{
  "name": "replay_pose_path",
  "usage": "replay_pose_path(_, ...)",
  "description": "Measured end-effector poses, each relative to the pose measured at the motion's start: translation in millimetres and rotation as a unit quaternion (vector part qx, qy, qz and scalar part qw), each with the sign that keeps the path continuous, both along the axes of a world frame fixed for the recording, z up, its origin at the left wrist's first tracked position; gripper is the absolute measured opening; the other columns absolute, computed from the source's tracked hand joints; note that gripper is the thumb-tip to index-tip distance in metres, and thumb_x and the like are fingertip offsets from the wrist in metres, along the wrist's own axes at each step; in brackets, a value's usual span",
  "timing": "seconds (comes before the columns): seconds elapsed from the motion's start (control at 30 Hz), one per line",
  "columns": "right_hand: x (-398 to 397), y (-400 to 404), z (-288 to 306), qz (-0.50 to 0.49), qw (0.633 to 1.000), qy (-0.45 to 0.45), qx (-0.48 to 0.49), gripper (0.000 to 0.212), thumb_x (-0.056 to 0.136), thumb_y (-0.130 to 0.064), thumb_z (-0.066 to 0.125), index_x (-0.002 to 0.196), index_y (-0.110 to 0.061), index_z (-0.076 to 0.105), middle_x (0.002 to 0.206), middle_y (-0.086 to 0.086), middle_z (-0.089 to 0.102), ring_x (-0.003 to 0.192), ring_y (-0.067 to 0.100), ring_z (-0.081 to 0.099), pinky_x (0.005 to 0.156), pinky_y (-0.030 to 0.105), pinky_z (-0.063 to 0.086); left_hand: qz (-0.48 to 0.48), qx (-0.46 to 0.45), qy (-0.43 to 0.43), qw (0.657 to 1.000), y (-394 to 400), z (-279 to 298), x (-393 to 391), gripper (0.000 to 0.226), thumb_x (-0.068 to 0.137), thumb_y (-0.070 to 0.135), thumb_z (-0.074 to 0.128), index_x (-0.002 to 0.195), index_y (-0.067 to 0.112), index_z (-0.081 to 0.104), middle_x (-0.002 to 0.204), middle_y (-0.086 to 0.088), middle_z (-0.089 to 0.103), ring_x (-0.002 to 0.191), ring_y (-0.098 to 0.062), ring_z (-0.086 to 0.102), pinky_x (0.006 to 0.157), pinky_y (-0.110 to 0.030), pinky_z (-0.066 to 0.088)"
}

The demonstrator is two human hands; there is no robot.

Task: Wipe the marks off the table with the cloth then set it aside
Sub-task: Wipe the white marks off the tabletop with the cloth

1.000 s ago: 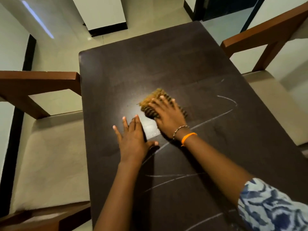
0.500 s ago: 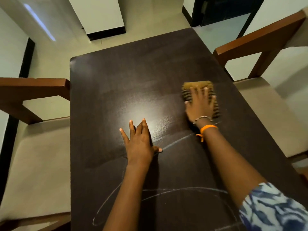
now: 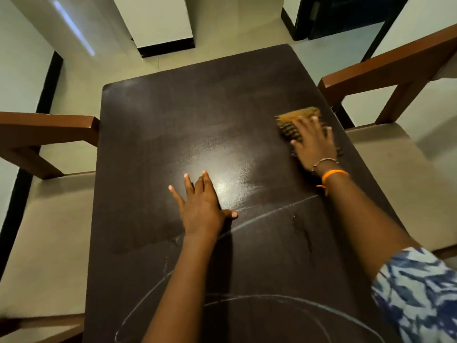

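A folded tan and brown striped cloth [image 3: 295,120] lies on the dark brown table [image 3: 197,107] near its right edge. My right hand [image 3: 314,144] presses flat on the cloth, covering most of it; the wrist wears an orange band and a bead bracelet. My left hand [image 3: 201,204] rests flat on the table's middle, fingers spread, holding nothing. White chalk marks [image 3: 272,210] curve across the near half of the table, one line running between my arms and a large loop [image 3: 247,297] close to the front edge.
A wooden chair with a beige seat [image 3: 49,231] stands at the table's left, another chair [image 3: 400,164] at the right. Pale tiled floor [image 3: 222,26] and a white pillar lie beyond the far edge, with a dark doorway at the back right.
My right hand has slid the cloth from the table's middle to near the right edge. The marks that lay on the right side are gone. The left hand stays flat in place.
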State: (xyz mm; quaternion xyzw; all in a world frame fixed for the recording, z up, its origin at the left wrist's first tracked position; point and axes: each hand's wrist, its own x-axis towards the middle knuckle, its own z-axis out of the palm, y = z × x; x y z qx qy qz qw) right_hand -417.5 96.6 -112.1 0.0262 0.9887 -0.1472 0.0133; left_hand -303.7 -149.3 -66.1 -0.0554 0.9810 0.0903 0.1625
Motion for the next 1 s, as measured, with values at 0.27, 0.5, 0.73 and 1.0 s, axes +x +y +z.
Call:
replay_pose_path(0.27, -17, -64, -4, -0.061, 0.998, -0.008, 0.002, 0.060, 0.094, -0.032, 0.042, 0.148, -0.021, 0.019, 0.159, 0.004, 0.010, 0.147, 0.028, 0.000, 0.116, 0.052, -0.001, 0.010, -0.014, -0.004, 1.000, 6, -7, -1, 0.107, 0.074, 0.056, 0.063, 0.149, 0.014, -0.001, 0.158, -0.004, 0.009, 0.145, -0.033, -0.012, 0.107, -0.061, -0.016)
replay_pose_path(0.5, -37, -179, 0, 0.291, 0.957, -0.018, 0.005, 0.056, 0.093, -0.033, 0.043, 0.146, -0.028, 0.023, 0.158, -0.006, 0.016, 0.147, 0.019, 0.004, 0.117, 0.048, 0.003, 0.021, 0.006, 0.013, 1.000, 18, 1, -2, 0.108, 0.073, 0.050, 0.069, 0.149, 0.015, 0.001, 0.159, -0.001, 0.009, 0.145, -0.031, -0.015, 0.109, -0.060, -0.014)
replay_pose_path(0.73, -112, -58, 2, 0.151, 0.988, -0.013, 0.005, 0.055, 0.095, -0.028, 0.042, 0.146, -0.024, 0.023, 0.158, -0.003, 0.016, 0.147, 0.023, 0.006, 0.117, 0.052, 0.005, -0.032, -0.055, -0.024, 0.998, 40, -1, -1, 0.112, 0.070, 0.059, 0.066, 0.150, 0.014, 0.001, 0.160, -0.002, 0.001, 0.143, -0.031, -0.020, 0.104, -0.058, -0.020)
replay_pose_path(1.0, -130, -16, -2, -0.065, 0.998, -0.022, -0.013, 0.056, 0.094, -0.028, 0.042, 0.146, -0.015, 0.024, 0.157, 0.006, 0.016, 0.146, 0.031, 0.004, 0.117, 0.052, 0.002, -0.046, -0.076, -0.023, 0.996, 42, 0, 1, 0.110, 0.073, 0.059, 0.062, 0.149, 0.011, -0.002, 0.159, -0.004, 0.000, 0.144, -0.031, -0.018, 0.100, -0.054, -0.025)
